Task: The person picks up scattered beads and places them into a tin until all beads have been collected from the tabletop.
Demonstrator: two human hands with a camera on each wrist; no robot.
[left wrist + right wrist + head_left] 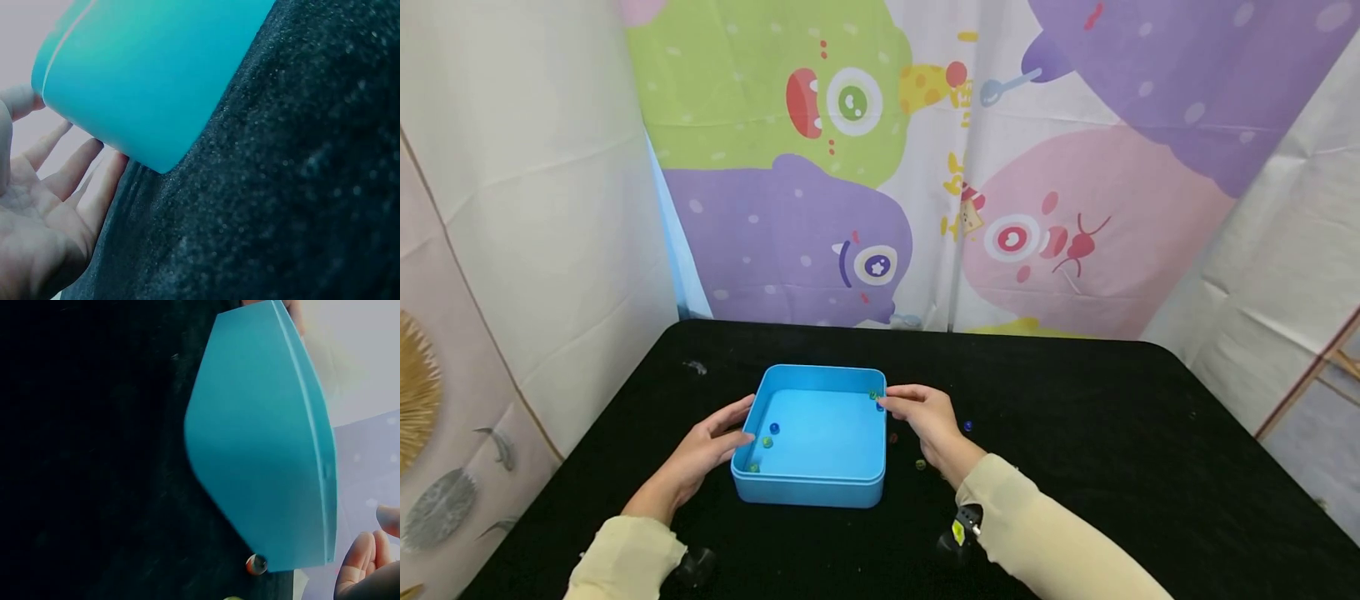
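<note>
**Two Hands Frame a Blue Box of Beads on a Black Bench**

A person's left grip (703, 447) holds the near-left side of a blue box (808, 492), its thumb tip lapping the rim and its fingers, loosely spread, set against the outer wall; daylight shows between palm and plastic. Across the box, the right grip (931, 423) is released, thumb and fingertips slightly parted at the right rim, with nothing visible between them in the right wrist view.

Just below those fingertips, against the inside of the right wall, sit a green bead (873, 395) and a blue bead (880, 406). On the opposite side of the box floor lie a second blue bead (774, 428), a green one (767, 442) beside it and another green one (754, 468) in the near-left corner.

Outside the box, a reddish bead (892, 437) rests just beside the right wall, while a loose green bead (921, 464) and a loose blue bead (967, 426) lie farther right, near the wrist. All rest on the black-covered bench (1097, 450). Pale yellow sleeves (1045, 525) cover both forearms; behind hangs a curtain (936, 250) printed with green, purple and pink cartoon creatures.
</note>
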